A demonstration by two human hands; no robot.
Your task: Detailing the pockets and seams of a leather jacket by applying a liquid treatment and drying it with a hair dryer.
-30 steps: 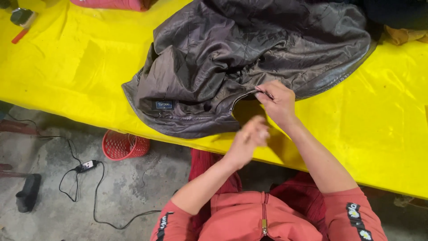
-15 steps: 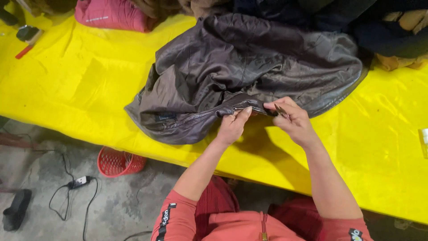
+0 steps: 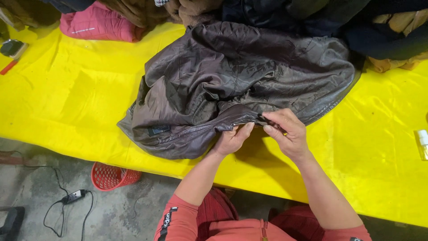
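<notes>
We have the dark brown jacket lying crumpled and lining-side up on the yellow table cover, near the front edge, and both of our hands meet at its lower hem where the zipper runs. Our left hand is clenched on the fabric fold just beside the zipper's end, thumb on top, while our right hand pinches something small and dark at the hem between thumb and fingertips (a zipper pull, we judge, though it is too small to be sure). The work looks to be at an early stage: the jacket is still bunched and unfolded, and as far as we can see the zipper line is only gripped at one end. As for labels and packages, a small dark rectangular label sits sewn on the lining near the jacket's left corner, and a small clear bottle with a white cap lies at the right edge of the table. A pink quilted garment and a heap of dark clothes lie along the far side, and a red mesh basket stands on the floor below.
</notes>
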